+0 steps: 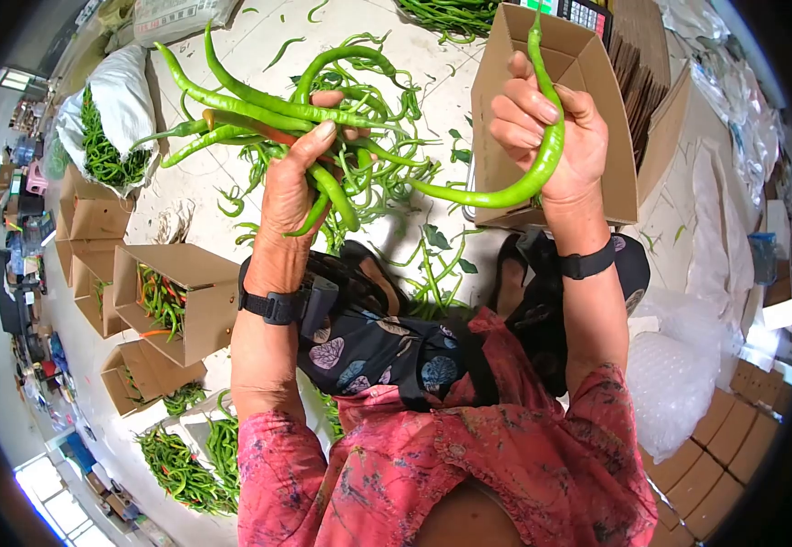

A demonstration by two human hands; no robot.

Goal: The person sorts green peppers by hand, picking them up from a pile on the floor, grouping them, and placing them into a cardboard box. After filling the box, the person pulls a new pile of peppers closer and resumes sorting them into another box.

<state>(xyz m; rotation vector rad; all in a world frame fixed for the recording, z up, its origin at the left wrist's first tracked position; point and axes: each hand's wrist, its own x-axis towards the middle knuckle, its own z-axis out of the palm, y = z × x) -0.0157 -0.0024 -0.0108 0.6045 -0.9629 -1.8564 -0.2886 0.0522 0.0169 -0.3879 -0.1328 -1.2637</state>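
Wearing a pink patterned top (496,456), the person grasps peppers in both hands. The left hand (294,182) clenches a bunch of long green peppers (264,108), one reddish, between thumb and fingers, ends jutting out on both sides. The right hand (565,146), fingers curled, holds a single curved green pepper (553,150); its stem end rises above the grip and its lower end bends left. Beyond lie loose peppers (373,196) on the floor, an open cardboard box (619,196) at right and a white sack (127,82) of peppers far left.
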